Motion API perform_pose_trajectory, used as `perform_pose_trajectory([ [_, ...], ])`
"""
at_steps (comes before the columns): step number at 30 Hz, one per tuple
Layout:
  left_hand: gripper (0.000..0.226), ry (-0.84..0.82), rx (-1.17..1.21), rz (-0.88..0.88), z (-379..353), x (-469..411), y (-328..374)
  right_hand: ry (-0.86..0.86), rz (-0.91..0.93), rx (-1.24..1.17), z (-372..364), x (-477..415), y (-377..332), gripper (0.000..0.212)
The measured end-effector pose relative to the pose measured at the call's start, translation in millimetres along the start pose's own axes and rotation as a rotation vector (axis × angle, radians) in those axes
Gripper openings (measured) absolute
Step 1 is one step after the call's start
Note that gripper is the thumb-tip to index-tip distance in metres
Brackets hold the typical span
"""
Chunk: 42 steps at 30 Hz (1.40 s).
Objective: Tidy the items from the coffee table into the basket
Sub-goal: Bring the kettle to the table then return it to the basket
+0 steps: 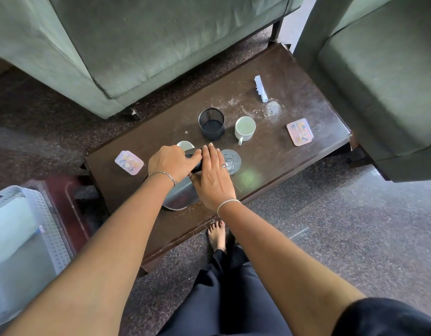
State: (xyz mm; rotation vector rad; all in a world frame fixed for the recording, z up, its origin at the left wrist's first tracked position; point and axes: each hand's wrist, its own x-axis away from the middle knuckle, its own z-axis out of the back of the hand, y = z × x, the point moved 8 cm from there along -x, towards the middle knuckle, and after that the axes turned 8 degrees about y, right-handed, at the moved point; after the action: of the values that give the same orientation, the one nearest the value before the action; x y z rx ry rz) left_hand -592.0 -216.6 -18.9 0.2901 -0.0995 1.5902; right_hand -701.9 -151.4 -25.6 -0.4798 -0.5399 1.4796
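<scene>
head view: left hand (170, 163) curls round the black top (194, 155) of a steel vessel (178, 198) on the coffee table (294, 76); right hand (214, 178) lies straight-fingered against it.

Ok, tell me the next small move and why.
Probably lift the steel vessel clear of the coffee table: the left hand grips its black handle, the right hand rests flat on it, and the basket sits to the left.
</scene>
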Motion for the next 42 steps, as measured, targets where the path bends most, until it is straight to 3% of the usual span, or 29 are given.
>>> perform_pose_trajectory([
  [42, 0.067, 0.004, 0.03, 0.073, 5, 6, -12, -0.054, 0.033, -0.028, 0, 1, -3, 0.07],
])
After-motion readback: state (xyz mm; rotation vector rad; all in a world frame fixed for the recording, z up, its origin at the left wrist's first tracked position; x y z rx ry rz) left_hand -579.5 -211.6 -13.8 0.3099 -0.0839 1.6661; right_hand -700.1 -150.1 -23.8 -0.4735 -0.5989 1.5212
